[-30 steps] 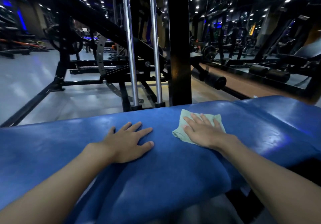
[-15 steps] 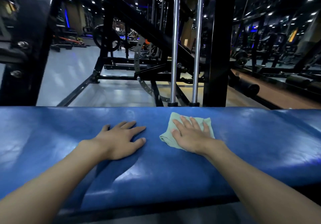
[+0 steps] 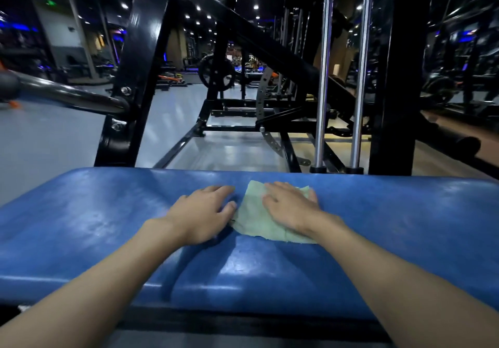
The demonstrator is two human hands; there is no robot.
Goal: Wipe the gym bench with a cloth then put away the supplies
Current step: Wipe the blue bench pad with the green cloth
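Note:
A blue padded gym bench (image 3: pixel 94 220) runs across the lower half of the view. A pale green cloth (image 3: pixel 256 220) lies flat on its top near the far edge. My right hand (image 3: pixel 290 207) presses flat on the cloth with the fingers spread. My left hand (image 3: pixel 202 212) rests palm down on the pad just left of the cloth, its fingertips at the cloth's left edge. Both forearms reach in from the bottom corners.
Behind the bench stand a thick black upright (image 3: pixel 397 77), two chrome guide rods (image 3: pixel 322 77), and a slanted black frame post (image 3: pixel 135 77) at the left with a round bar (image 3: pixel 67 96). More gym machines stand on the grey floor (image 3: pixel 40 145) beyond.
The cloth and my right hand have slid left along the bench until the cloth meets my left hand. The view has turned left, showing the bench's left end and the left frame post.

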